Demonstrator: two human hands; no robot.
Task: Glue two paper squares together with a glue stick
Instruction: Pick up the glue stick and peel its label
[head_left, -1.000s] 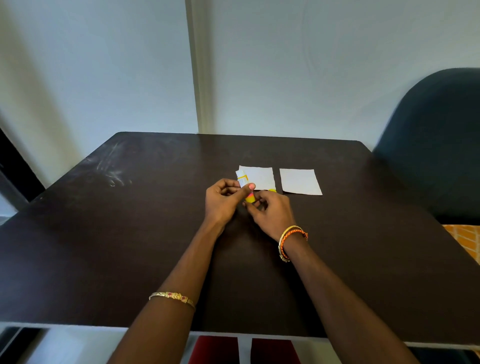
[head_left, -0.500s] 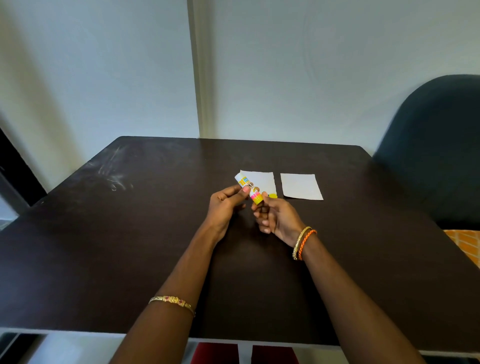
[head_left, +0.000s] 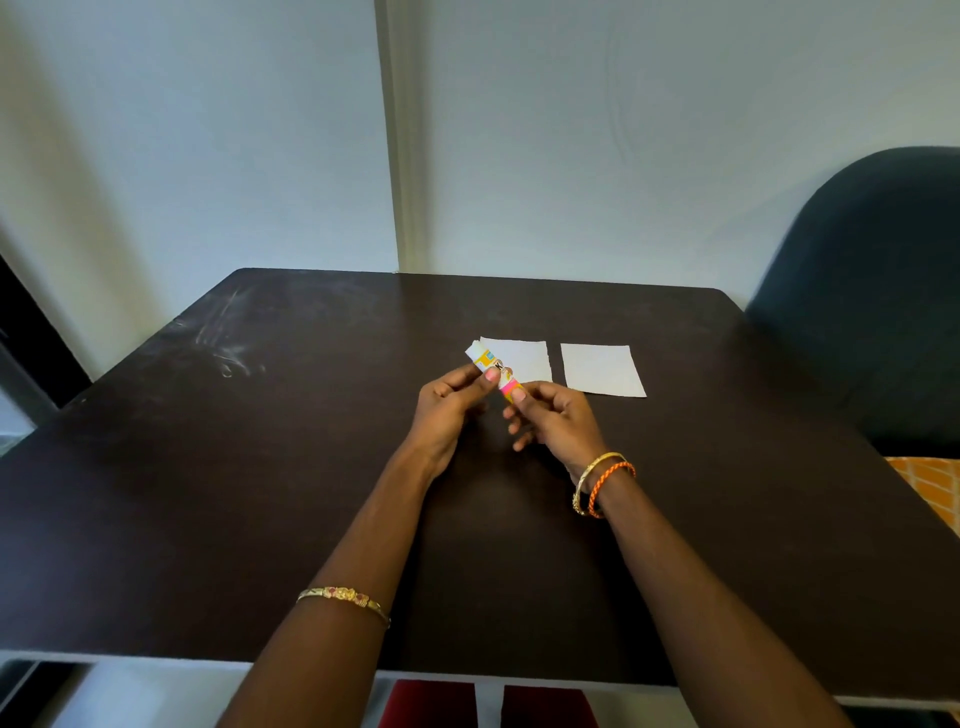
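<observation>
A glue stick (head_left: 493, 370) with a white, yellow and pink label is held above the dark table (head_left: 208, 493), tilted with its white end up and to the left. My left hand (head_left: 449, 410) pinches its middle between thumb and fingers. My right hand (head_left: 553, 421) pinches its lower pink end. Two white paper squares lie flat just beyond my hands: the left square (head_left: 524, 357) partly behind the glue stick, the right square (head_left: 602, 370) a little apart from it.
A dark upholstered chair (head_left: 878, 291) stands at the table's right side. A pale wall rises right behind the table's far edge. Faint scuff marks (head_left: 228, 343) show on the far left of the table top.
Both hands have lifted the glue stick slightly and drawn apart along it, so more of its label shows. The papers have not moved.
</observation>
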